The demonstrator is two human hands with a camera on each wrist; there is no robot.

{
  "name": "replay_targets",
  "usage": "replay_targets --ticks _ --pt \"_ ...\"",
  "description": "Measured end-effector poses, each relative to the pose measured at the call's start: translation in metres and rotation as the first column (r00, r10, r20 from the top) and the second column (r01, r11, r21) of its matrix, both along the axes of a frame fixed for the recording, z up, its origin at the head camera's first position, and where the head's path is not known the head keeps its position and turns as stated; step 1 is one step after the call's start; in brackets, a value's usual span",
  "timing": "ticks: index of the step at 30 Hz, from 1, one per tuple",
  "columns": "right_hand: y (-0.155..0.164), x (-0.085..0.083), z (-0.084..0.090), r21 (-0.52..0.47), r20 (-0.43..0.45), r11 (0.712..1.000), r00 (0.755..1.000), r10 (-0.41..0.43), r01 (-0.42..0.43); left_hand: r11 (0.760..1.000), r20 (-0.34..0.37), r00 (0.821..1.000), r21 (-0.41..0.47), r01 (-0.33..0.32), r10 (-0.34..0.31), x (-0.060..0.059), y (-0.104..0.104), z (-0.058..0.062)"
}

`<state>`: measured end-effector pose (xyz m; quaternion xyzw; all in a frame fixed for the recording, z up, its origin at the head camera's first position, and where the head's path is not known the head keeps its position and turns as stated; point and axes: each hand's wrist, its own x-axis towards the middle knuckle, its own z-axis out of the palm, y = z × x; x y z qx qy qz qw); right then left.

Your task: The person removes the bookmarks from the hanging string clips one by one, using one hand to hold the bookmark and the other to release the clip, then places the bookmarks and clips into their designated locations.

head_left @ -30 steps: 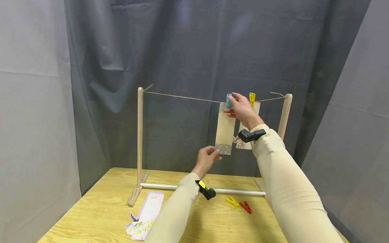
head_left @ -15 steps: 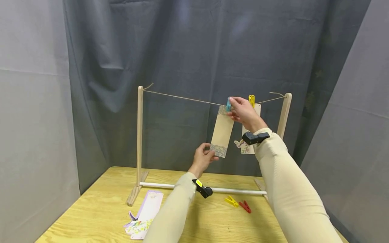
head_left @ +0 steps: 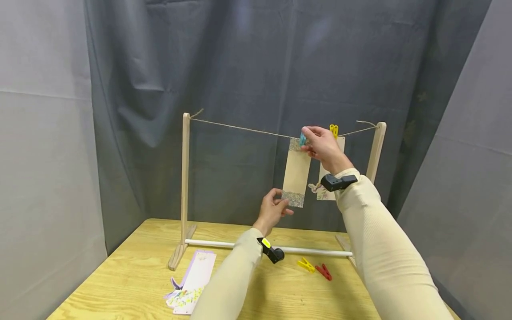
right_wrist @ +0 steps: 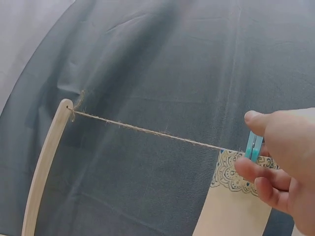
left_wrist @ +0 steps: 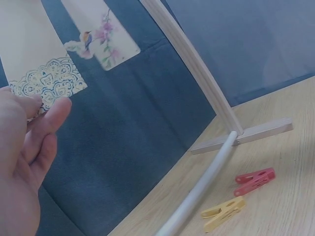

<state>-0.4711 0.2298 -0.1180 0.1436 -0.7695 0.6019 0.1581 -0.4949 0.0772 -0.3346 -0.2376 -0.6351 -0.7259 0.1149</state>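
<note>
Lying nearest, at the lower left of the head view, a stack of patterned bookmarks [head_left: 191, 288] rests flat on the yellow wooden table [head_left: 120, 284]. Further in, lower centre – a yellow clothespin [head_left: 306, 265] and a red clothespin [head_left: 323, 272], side by side and just touching, close in front of the white rod [head_left: 224, 244] that joins the feet of the wooden stand [head_left: 185, 178].

Left hand [head_left: 273, 210]: raised at centre frame, fingers relaxed and loosely spread. In the left wrist view the fingertips [left_wrist: 37, 105] lie at the bottom edge of the tan bookmark [head_left: 297, 171], against its patterned band; whether they pinch it or only touch it cannot be told.

Right hand [head_left: 323, 146]: raised at upper right of centre, thumb and fingers pinching the blue clothespin [head_left: 302, 139]. The right wrist view shows this peg [right_wrist: 253, 146] sitting on the twine line [right_wrist: 147, 131] at the top of the tan bookmark, thumb above and fingers curled below it.

Tan bookmark: hangs upright from the twine, right of centre, its top edge under the blue peg.

Just beyond the right hand – a yellow peg [head_left: 334, 130] on the same twine, holding a bird-and-blossom bookmark [left_wrist: 101, 34] that hangs beside the tan one, nearer the stand's right post [head_left: 377, 151].

Farthest: a dark grey curtain [head_left: 256, 66] across the back.
</note>
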Motion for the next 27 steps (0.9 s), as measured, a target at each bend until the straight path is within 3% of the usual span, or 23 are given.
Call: replay_targets --ticks 9,18,27 --pt "0.0037 0.0054 0.0026 0.036 0.026 0.999 0.999 0.025 -0.026 1.000 0.007 1.000 0.015 -0.023 0.023 -0.0002 0.0018 -0.0006" --pt "0.0086 0.0061 -0.0024 -0.089 -0.024 0.996 1.000 -0.008 0.006 0.999 0.003 1.000 0.035 0.011 -0.011 -0.0047 0.0011 -0.0056" --pt "0.0072 -0.0009 -0.0053 -0.171 -0.039 0.985 0.999 0.024 -0.030 1.000 -0.002 1.000 0.015 0.008 -0.008 -0.0040 -0.0070 -0.0055"
